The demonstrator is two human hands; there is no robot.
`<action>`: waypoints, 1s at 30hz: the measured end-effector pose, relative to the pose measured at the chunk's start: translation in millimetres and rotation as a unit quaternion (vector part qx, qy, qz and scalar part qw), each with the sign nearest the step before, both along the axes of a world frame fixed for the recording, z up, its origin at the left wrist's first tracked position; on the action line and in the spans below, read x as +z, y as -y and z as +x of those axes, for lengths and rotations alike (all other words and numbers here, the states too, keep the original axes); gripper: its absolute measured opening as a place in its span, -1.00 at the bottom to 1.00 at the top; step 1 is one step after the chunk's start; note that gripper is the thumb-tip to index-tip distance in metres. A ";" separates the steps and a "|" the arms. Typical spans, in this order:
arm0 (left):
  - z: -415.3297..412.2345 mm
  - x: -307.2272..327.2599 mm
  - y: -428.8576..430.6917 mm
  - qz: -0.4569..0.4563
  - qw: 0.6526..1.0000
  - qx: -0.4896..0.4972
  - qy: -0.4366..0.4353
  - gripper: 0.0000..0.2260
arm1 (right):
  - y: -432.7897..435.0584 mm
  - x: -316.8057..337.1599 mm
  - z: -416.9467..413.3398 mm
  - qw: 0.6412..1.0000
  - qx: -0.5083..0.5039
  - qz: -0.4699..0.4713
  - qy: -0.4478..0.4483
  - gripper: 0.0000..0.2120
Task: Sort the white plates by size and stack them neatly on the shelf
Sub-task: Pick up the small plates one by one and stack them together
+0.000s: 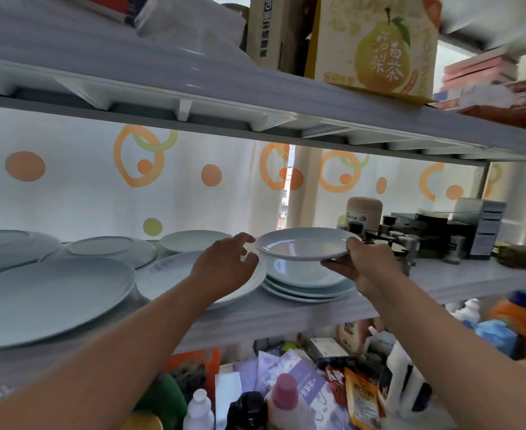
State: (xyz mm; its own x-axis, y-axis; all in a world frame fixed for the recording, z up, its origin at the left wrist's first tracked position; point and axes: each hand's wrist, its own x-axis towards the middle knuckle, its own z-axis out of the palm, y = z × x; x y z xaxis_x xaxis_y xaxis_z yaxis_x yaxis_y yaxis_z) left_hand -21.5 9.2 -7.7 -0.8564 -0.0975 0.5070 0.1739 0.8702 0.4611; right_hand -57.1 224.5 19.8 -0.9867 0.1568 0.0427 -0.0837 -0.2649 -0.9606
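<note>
My right hand [361,262] grips the right rim of a small white plate [302,245], holding it level just above a short stack of white plates [308,285] on the shelf [472,280]. My left hand [224,265] hovers by the held plate's left rim with fingers loosely curled, thumb and fingertip close to the edge; contact is unclear. A medium plate [168,277] lies under my left hand. A large plate [47,296] lies at the front left, with more white plates [112,248] and a small plate [193,240] behind it.
Jars and dark boxes [416,231] crowd the shelf to the right of the stack. The upper shelf [193,88] hangs low overhead with cartons on it. Bottles and packets [302,392] fill the level below. A patterned curtain [84,187] backs the shelf.
</note>
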 end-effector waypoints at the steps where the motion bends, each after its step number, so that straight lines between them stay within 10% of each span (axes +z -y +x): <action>1: 1.2 -0.6 -2.7 0.000 1.000 -0.001 0.003 -0.66 | -3.4 -2.6 1.9 1.000 -0.004 0.004 0.009 -0.96; 17: 9.5 -0.1 -18.2 0.009 1.000 -0.019 0.010 -0.65 | -24.6 -36.4 -3.7 0.996 -0.056 0.028 0.055 -0.89; 23: 6.3 -2.8 -14.9 0.003 1.000 -0.014 0.022 -0.65 | -23.1 -35.0 -5.6 0.916 -0.176 0.357 -0.050 -0.81; 30: 3.4 -2.7 -11.2 -0.008 1.000 -0.009 0.027 -0.68 | -3.1 -24.5 0.0 0.888 -0.140 0.421 -0.122 -0.85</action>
State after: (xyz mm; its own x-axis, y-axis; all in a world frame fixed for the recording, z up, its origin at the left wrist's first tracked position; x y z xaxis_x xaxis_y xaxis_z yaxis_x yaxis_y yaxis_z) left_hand -18.1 20.4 -10.4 -0.8841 -0.0735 0.4615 0.1654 0.8744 0.4561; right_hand -57.0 227.6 -4.7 -0.8588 0.2053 0.4693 -0.2664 0.6035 -0.7515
